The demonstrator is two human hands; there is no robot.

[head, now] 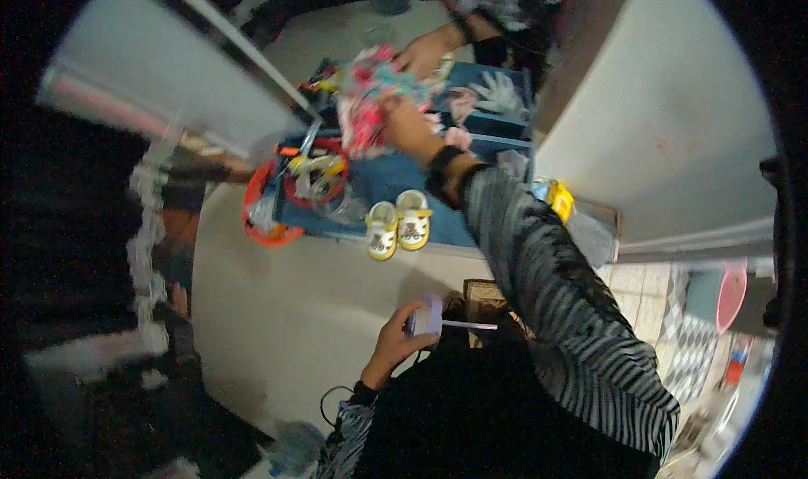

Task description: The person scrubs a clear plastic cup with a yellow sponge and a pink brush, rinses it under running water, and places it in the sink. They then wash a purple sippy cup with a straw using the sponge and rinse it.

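Note:
My left hand [392, 345] grips a small cup with a lilac lid [432, 315], held low in front of my body. A pale straw or stick [470, 324] points right from it. Stretched forward, my right hand [407, 125] has its fingertips on a blurred bundle of pink, red and teal fabric [366, 116], which it seems to hold above a blue shelf [391, 179]. On the shelf's near edge sits a pair of white and yellow baby shoes [399, 225] with an animal picture on them.
A mirror [328, 34] behind the shelf reflects my reaching hand. Left of the shoes are a red round container [344, 151], clear plastic [344, 206] and an orange basket [255, 223]. A yellow packet [559, 201] stands by the right wall [669, 125]. Farther right is a pink basin [731, 302].

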